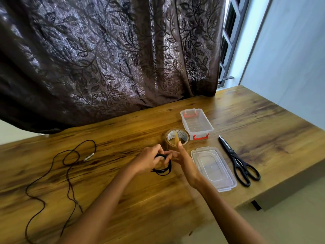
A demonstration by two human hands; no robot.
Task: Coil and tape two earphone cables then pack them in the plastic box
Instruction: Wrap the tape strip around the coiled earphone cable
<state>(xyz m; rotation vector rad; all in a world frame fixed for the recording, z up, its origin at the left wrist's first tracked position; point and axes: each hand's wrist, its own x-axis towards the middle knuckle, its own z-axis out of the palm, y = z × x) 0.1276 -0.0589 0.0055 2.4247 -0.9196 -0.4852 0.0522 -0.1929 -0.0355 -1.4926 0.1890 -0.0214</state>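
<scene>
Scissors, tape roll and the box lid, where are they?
Scissors (231, 152): head view, on the pivot screw.
Tape roll (170, 136): head view, on its inner cardboard ring.
Box lid (212, 168): head view, on the middle of its flat panel.

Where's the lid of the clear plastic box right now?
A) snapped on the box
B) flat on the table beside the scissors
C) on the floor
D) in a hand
B: the lid lies flat on the table next to the scissors, and the plastic box stands open behind it.
</scene>
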